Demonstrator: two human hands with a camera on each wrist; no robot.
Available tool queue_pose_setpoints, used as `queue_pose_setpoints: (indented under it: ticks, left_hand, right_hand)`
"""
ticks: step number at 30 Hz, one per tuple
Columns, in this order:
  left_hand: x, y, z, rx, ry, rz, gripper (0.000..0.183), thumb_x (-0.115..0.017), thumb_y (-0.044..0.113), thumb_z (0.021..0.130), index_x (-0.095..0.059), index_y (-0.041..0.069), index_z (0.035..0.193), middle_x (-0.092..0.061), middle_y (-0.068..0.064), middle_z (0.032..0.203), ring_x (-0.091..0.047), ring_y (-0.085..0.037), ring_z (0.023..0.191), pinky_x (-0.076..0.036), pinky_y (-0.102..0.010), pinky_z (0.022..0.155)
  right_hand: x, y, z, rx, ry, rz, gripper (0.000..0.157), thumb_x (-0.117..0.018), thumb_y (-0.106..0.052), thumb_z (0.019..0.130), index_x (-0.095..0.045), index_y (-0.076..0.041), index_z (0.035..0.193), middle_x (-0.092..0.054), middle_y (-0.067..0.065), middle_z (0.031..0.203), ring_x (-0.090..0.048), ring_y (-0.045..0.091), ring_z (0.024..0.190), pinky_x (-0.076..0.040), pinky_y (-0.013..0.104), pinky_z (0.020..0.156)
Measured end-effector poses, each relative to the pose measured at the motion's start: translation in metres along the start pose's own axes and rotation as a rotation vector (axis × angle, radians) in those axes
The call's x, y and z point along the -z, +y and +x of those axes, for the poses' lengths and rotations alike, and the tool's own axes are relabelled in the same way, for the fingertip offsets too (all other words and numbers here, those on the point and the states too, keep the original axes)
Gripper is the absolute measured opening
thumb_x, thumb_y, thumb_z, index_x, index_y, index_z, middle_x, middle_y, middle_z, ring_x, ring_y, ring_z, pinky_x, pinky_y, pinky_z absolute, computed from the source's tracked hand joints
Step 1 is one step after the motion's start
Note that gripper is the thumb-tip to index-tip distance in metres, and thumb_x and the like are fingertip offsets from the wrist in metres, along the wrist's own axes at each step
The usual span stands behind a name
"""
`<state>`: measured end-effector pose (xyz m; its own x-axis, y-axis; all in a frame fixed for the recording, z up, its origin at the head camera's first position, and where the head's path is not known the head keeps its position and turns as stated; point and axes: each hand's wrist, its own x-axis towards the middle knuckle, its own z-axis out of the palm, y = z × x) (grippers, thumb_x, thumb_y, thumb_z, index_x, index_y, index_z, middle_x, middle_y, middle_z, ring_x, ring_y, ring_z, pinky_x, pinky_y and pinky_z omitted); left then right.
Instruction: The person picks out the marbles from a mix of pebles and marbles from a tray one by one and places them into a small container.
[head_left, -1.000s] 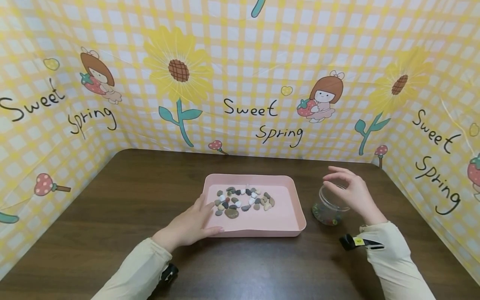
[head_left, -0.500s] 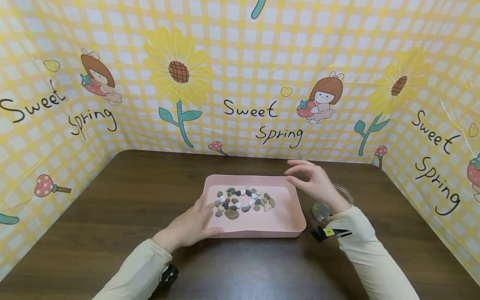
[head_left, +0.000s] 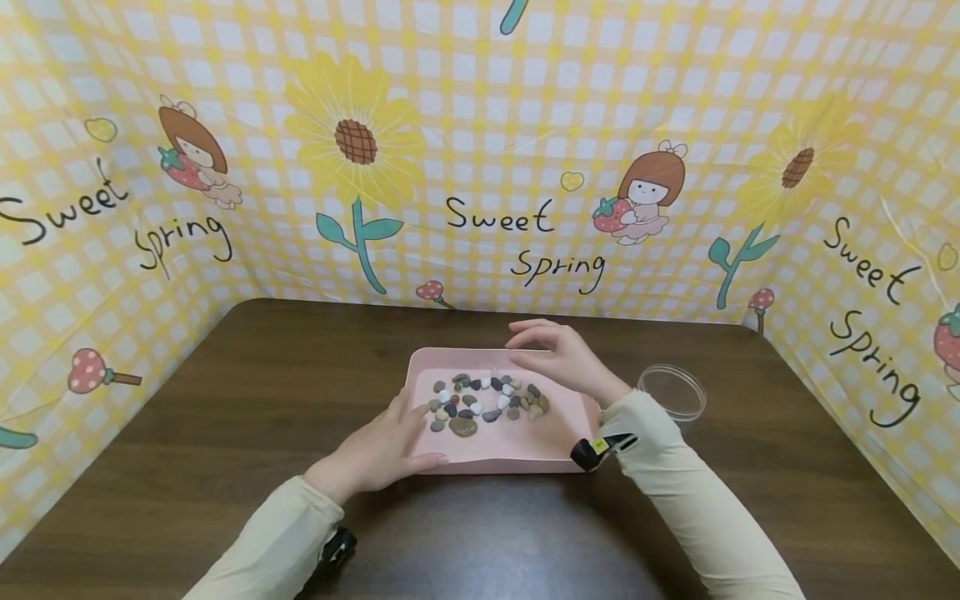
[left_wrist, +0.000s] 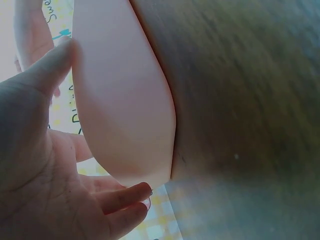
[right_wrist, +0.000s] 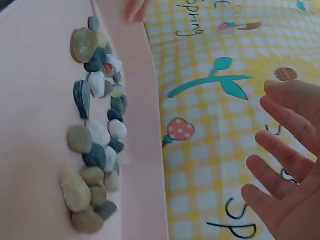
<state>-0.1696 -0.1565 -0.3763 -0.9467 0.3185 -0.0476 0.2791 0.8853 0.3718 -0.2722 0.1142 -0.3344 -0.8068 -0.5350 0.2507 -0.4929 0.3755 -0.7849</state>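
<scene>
A shallow pink tray (head_left: 487, 450) sits on the table, with my left hand (head_left: 378, 446) holding its near left corner, thumb on the rim. In the left wrist view, fingers lie around the tray's wall (left_wrist: 122, 95). Smooth pebbles in grey, white and brown form a curving outline inside the tray, among them a large brown stone (head_left: 463, 427). A red marble (right_wrist: 107, 68) and a clear greenish one (right_wrist: 116, 91) lie within the outline. My right hand (head_left: 566, 362) hovers over the tray's back right part, fingers apart, nothing visible between them (right_wrist: 290, 145).
A clear round jar (head_left: 678, 393) stands right of the tray, its lower part hidden by my right sleeve (head_left: 660, 450). The dark wooden table (head_left: 300, 367) meets a yellow checked cloth (head_left: 480, 150) at the back and sides.
My right hand has moved left from above the jar to over the tray. My left hand, the tray and the pebbles have stayed in place.
</scene>
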Motion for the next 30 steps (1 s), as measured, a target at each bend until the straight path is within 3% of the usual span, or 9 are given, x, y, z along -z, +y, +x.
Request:
queue_pose_setpoints:
  ticks: [5,11,30]
  left_hand:
    - [0.0,0.0,0.001,-0.001,0.003,0.003,0.08,-0.061,0.055,0.083,-0.041,0.001,0.138,-0.018,-0.033,0.15,-0.04,-0.045,0.129,-0.042,-0.052,0.097]
    - [0.001,0.0,0.001,-0.005,0.003,0.008,0.079,-0.06,0.054,0.083,-0.041,0.001,0.138,-0.018,-0.033,0.15,-0.042,-0.046,0.128,-0.043,-0.052,0.097]
    - [0.001,0.0,0.0,-0.002,-0.009,0.003,0.08,-0.06,0.056,0.083,-0.041,0.0,0.138,-0.019,-0.033,0.149,-0.042,-0.046,0.127,-0.043,-0.053,0.096]
  right_hand:
    - [-0.011,0.0,0.014,-0.011,-0.078,0.021,0.021,-0.065,-0.018,0.088,-0.069,-0.007,0.105,-0.051,0.012,0.138,-0.042,0.028,0.132,-0.03,0.049,0.111]
    - [-0.023,0.002,0.029,-0.003,-0.155,0.023,0.024,-0.065,-0.013,0.087,-0.067,-0.001,0.108,-0.052,0.013,0.136,-0.042,0.028,0.133,-0.03,0.045,0.112]
    - [-0.052,0.028,0.057,-0.039,-0.294,-0.079,0.024,-0.063,-0.012,0.088,-0.068,-0.002,0.109,-0.054,0.015,0.134,-0.046,0.029,0.129,-0.035,0.045,0.108]
